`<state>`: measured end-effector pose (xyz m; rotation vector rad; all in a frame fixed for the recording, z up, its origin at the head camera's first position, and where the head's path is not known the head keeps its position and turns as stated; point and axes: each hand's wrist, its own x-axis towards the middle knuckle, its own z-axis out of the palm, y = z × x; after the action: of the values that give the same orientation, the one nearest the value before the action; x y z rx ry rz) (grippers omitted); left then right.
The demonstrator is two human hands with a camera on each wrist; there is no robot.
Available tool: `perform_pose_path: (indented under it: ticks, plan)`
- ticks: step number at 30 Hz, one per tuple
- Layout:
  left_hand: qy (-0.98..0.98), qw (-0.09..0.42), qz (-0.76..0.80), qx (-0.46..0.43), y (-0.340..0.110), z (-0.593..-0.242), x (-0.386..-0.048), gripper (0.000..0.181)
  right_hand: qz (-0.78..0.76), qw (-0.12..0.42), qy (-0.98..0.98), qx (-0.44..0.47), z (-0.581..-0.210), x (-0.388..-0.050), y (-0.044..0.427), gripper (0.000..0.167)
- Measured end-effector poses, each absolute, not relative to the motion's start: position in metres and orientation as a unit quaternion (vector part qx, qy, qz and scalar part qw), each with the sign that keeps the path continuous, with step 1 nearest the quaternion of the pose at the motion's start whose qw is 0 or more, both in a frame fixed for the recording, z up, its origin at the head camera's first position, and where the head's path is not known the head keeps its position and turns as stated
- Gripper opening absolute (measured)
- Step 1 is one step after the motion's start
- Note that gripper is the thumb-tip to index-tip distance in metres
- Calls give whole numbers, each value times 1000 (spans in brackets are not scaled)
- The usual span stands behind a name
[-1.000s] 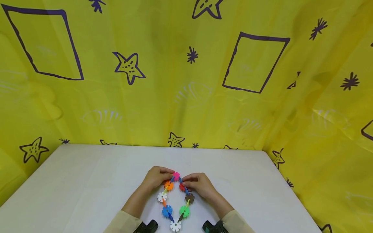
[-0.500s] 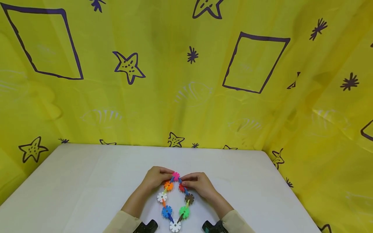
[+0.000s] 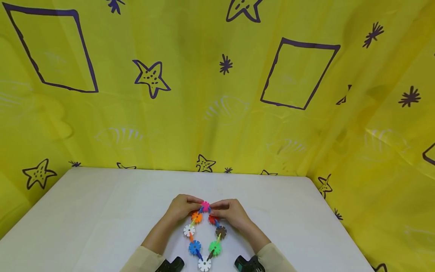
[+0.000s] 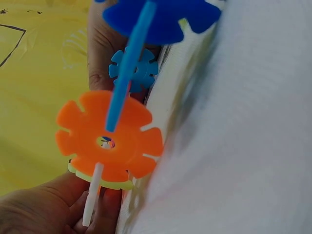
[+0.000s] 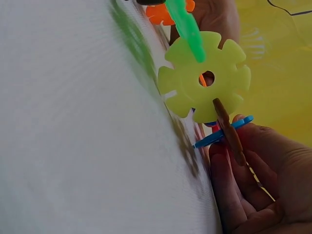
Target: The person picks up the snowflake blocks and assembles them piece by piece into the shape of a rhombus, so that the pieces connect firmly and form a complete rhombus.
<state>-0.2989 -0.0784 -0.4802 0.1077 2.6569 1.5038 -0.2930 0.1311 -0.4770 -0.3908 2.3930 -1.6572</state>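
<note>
A closed ring of notched, flower-shaped plastic discs lies on the white table [image 3: 132, 211] in the head view. At its far end is a pink disc [image 3: 205, 206], its left edge pinched by the fingers and thumb of my left hand [image 3: 183, 206]. My right hand [image 3: 234, 213] pinches the blue disc [image 3: 210, 210] that links pink to a red disc [image 3: 213, 220]. Down the left side come an orange disc [image 3: 196, 217] and a white disc [image 3: 189, 230]. A brown disc [image 3: 221, 231] and a green disc [image 3: 215, 248] follow on the right. Fingertips partly hide the joints.
A second white disc [image 3: 204, 263] forms the ring's near end, beside a larger blue disc [image 3: 195, 247]. Dark wrist cameras [image 3: 249, 263] sit by both sleeves. A yellow patterned curtain [image 3: 217, 124] rises behind and beside the table.
My right hand's fingertips have shifted slightly up and left, closer to the pink disc, uncovering more of the red disc. The left hand and the rest of the ring stay almost still.
</note>
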Motion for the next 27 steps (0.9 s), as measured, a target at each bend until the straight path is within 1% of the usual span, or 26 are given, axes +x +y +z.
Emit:
perform_pose_path:
  ticks: [6, 10, 15, 23, 27]
  plan:
    - [862, 44, 504, 33, -78, -479, -298, 18, -572, 114, 801, -134, -480, -296, 134, 24]
    - [851, 56, 521, 32, -78, -479, -298, 18, -576, 118, 798, -136, -482, -297, 136, 22]
    - [847, 68, 526, 35, -78, -479, -298, 17, -573, 111, 799, -142, -485, -296, 137, 21]
    - [838, 73, 538, 49, -80, -480, -301, 17, -569, 94, 803, -153, -487, -295, 135, 19]
    - [833, 78, 544, 57, -82, -479, -301, 18, -570, 94, 801, -155, -487, -295, 134, 18]
